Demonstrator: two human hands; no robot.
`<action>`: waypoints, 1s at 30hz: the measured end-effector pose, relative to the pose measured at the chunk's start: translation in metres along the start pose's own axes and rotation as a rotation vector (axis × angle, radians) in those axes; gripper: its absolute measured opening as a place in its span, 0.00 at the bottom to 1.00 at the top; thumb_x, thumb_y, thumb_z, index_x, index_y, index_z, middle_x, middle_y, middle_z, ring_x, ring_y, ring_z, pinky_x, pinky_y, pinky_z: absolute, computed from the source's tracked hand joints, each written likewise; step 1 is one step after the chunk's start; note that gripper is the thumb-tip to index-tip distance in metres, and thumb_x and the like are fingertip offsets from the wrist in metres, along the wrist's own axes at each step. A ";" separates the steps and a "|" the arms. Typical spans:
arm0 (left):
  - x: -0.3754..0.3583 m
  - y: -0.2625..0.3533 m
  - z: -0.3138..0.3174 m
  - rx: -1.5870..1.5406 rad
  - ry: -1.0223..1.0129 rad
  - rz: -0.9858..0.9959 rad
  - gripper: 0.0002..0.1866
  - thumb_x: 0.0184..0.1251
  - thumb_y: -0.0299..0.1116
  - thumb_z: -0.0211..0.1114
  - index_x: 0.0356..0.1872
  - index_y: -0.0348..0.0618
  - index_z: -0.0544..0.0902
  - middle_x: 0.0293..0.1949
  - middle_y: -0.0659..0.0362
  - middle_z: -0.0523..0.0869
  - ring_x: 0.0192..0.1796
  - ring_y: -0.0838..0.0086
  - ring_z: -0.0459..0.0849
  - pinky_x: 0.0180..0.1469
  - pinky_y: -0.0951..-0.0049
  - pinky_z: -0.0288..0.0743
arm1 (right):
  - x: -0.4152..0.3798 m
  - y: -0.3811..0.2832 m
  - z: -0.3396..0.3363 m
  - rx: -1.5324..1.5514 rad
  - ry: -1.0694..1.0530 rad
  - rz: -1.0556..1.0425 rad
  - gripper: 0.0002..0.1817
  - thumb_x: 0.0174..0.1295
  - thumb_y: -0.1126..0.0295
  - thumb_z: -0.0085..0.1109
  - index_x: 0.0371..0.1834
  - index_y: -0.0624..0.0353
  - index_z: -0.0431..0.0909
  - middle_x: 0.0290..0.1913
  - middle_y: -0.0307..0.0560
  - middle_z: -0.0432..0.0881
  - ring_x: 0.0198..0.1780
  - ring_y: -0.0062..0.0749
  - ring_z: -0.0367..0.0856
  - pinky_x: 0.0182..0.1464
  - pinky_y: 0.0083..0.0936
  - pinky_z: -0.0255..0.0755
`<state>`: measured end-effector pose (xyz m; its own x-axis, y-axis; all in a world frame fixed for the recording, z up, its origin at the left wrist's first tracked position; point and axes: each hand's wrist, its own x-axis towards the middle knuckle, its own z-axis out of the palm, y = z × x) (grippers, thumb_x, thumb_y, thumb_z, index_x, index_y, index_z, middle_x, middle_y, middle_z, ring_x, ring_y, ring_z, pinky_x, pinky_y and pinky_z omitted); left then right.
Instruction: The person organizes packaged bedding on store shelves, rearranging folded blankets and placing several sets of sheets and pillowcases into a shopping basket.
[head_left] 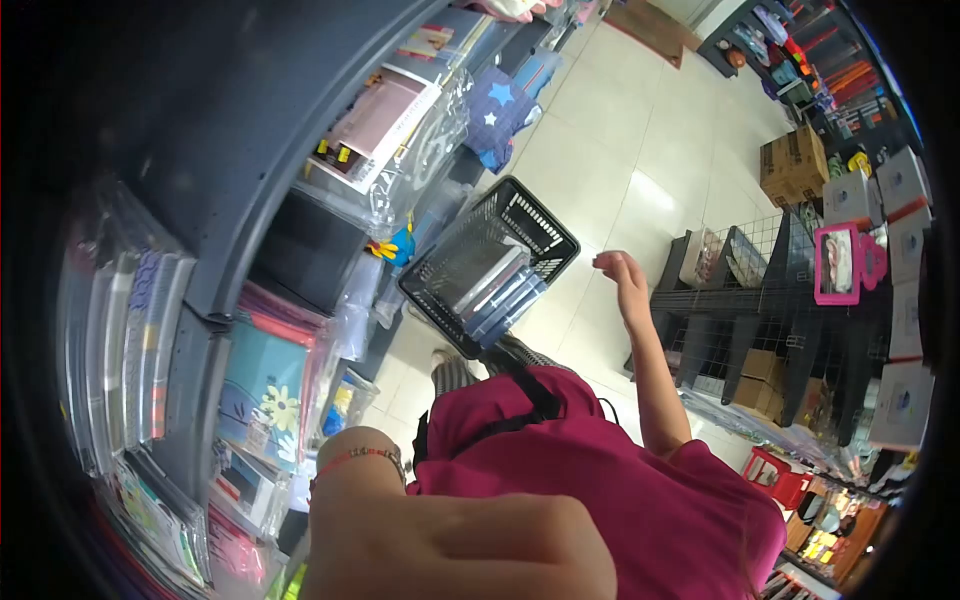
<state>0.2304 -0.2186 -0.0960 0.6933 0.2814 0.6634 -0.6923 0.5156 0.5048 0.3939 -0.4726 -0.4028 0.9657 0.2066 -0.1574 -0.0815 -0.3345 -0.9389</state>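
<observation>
My left hand (480, 545) is raised very near the camera, large at the bottom, with its fingers curled in; whatever they may hold is hidden. A red and beaded bracelet (358, 456) circles that wrist. Out to the right, my right hand (625, 285) hangs over the floor, fingers loosely bent and nothing in them. Between the two, in front of my body, is a black basket (555, 222) holding several flat packaged items (505, 300). A dark strap (530, 385) runs across my magenta top; how the basket is supported is unclear.
Dark shelves (270, 140) with plastic-wrapped goods line the left side. On the right are a black wire rack (700, 310), a cardboard box (793, 165), white boxes (905, 400) and a pink-framed item (820, 265). A pale tiled floor (600, 120) runs between them.
</observation>
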 end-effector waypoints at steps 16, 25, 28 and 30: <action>-0.365 -0.334 -0.343 1.061 0.715 -1.284 0.37 0.60 0.36 0.65 0.67 0.30 0.58 0.62 0.40 0.69 0.69 0.56 0.64 0.68 0.63 0.59 | 0.157 0.305 0.142 -0.484 -0.591 0.042 0.58 0.43 0.54 0.75 0.75 0.54 0.47 0.70 0.64 0.56 0.68 0.55 0.60 0.67 0.39 0.60; -0.449 -0.360 -0.359 1.075 0.791 -1.379 0.45 0.53 0.49 0.69 0.64 0.24 0.62 0.61 0.35 0.71 0.64 0.52 0.71 0.64 0.62 0.63 | 0.149 0.278 0.136 -0.394 -0.438 -0.109 0.38 0.45 0.56 0.73 0.61 0.54 0.69 0.45 0.48 0.80 0.47 0.44 0.78 0.57 0.38 0.65; -0.352 -0.321 -0.281 1.464 0.622 -1.417 0.35 0.58 0.50 0.65 0.61 0.34 0.69 0.58 0.45 0.76 0.62 0.53 0.73 0.64 0.61 0.65 | 0.126 0.198 0.104 -0.306 -0.393 -0.002 0.37 0.43 0.61 0.75 0.59 0.57 0.71 0.50 0.49 0.78 0.48 0.40 0.77 0.58 0.37 0.63; -0.305 -0.303 -0.237 1.446 0.651 -1.110 0.25 0.60 0.40 0.66 0.53 0.34 0.74 0.51 0.45 0.80 0.54 0.52 0.79 0.58 0.59 0.71 | 0.102 0.158 0.072 -0.294 -0.213 -0.114 0.33 0.46 0.70 0.73 0.59 0.58 0.71 0.49 0.51 0.79 0.50 0.36 0.77 0.54 0.31 0.69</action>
<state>0.2761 -0.2690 -0.5818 0.5912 0.7370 -0.3276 0.6616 -0.2109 0.7196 0.4615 -0.4386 -0.5889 0.8892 0.4335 -0.1464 0.1271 -0.5414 -0.8311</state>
